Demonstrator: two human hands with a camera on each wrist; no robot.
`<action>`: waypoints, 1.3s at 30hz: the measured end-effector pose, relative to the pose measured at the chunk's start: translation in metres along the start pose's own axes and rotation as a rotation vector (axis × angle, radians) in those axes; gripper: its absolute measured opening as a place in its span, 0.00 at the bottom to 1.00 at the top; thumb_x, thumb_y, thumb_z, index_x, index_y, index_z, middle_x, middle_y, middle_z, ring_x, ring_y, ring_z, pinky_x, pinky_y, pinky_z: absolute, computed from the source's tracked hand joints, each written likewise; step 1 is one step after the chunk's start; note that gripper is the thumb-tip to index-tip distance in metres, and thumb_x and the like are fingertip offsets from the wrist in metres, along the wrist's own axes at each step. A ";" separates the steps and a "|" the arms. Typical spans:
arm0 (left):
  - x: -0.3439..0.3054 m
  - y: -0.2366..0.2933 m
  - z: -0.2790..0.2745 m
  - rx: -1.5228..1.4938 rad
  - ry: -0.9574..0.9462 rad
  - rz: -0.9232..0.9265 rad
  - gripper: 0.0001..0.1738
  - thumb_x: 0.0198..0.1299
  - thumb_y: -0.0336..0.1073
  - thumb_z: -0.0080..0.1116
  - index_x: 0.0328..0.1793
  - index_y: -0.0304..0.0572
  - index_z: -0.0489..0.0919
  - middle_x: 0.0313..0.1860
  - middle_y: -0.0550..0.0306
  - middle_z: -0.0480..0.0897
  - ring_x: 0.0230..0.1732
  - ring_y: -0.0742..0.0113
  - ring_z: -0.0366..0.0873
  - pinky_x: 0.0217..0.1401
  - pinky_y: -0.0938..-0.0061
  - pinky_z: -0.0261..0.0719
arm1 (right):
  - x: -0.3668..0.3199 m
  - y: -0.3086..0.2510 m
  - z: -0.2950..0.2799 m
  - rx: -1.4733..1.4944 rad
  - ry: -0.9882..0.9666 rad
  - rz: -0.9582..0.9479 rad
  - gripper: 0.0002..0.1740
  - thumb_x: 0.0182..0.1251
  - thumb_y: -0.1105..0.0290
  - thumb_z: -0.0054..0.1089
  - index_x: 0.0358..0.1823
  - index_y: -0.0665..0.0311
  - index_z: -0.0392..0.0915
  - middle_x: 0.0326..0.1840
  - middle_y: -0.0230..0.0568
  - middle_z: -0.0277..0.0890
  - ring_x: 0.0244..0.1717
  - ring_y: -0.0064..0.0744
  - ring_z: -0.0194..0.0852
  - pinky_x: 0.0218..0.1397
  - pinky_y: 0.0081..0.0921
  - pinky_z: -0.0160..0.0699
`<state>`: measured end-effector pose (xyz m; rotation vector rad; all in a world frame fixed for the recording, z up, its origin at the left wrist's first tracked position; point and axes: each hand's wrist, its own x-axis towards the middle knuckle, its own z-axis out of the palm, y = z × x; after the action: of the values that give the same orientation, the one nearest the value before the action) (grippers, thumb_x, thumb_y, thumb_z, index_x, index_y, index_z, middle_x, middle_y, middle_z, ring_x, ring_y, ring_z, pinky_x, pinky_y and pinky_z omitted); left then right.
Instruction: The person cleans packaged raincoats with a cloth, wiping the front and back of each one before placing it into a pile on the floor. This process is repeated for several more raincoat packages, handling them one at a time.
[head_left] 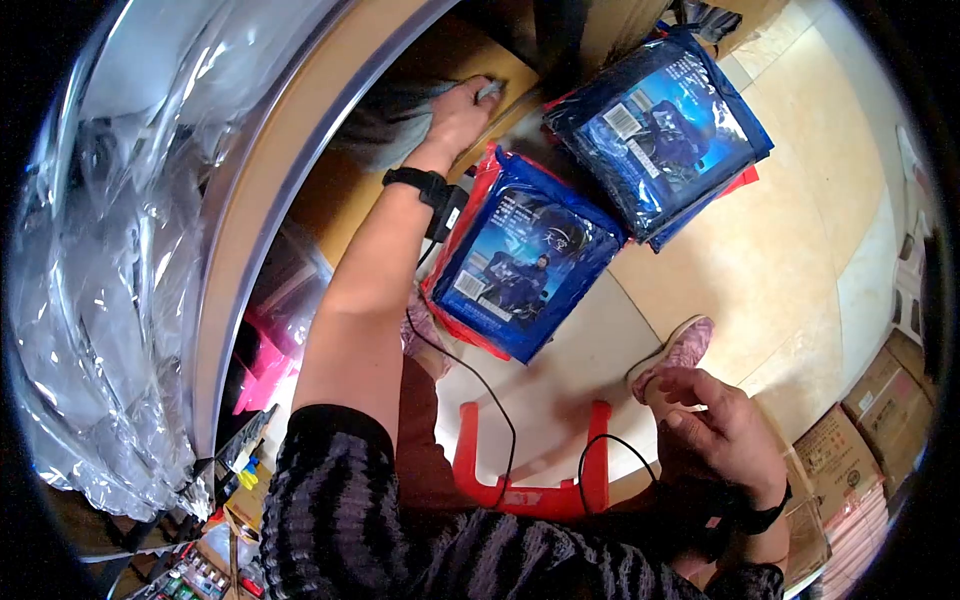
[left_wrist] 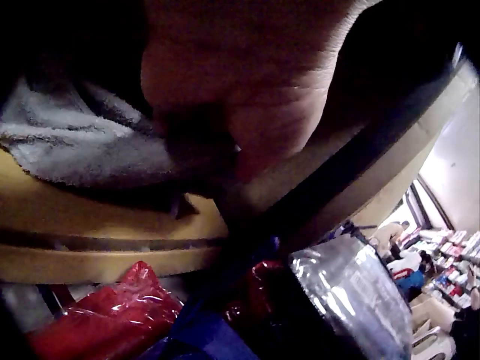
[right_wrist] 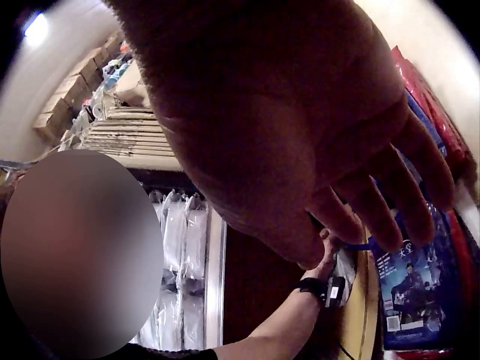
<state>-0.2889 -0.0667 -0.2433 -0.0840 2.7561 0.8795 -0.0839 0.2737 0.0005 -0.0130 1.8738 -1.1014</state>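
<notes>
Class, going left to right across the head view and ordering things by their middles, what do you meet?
Clear plastic wrapping, pink item, grey cloth, left hand, nearer blue package, farther blue package, right hand, cardboard boxes.

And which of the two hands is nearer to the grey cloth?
Left. The left hand holds the grey cloth; the right hand is well apart from it, with a blue package between them in the head view.
</notes>
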 end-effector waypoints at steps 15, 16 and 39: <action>0.029 0.018 0.048 0.287 0.064 0.150 0.21 0.55 0.34 0.53 0.57 0.47 0.73 0.51 0.42 0.77 0.52 0.47 0.76 0.52 0.60 0.75 | 0.000 0.010 -0.011 -0.043 -0.035 -0.057 0.22 0.61 0.69 0.59 0.56 0.68 0.68 0.45 0.50 0.76 0.44 0.46 0.78 0.46 0.34 0.78; 0.031 0.021 0.050 0.315 0.025 0.125 0.21 0.54 0.34 0.53 0.57 0.47 0.73 0.51 0.43 0.77 0.51 0.47 0.76 0.52 0.60 0.75 | 0.000 0.011 -0.011 -0.045 -0.034 -0.066 0.23 0.61 0.69 0.59 0.56 0.68 0.68 0.45 0.50 0.75 0.44 0.47 0.78 0.46 0.34 0.77; 0.046 0.017 0.071 0.321 0.186 0.158 0.15 0.56 0.37 0.50 0.50 0.47 0.75 0.42 0.44 0.81 0.46 0.46 0.79 0.45 0.58 0.77 | -0.007 0.019 -0.017 0.001 -0.012 -0.055 0.22 0.60 0.68 0.61 0.55 0.68 0.69 0.46 0.51 0.76 0.44 0.48 0.78 0.47 0.34 0.77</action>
<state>-0.3205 -0.0104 -0.3012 0.1179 3.0746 0.4722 -0.0846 0.2999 -0.0051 -0.0705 1.8722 -1.1370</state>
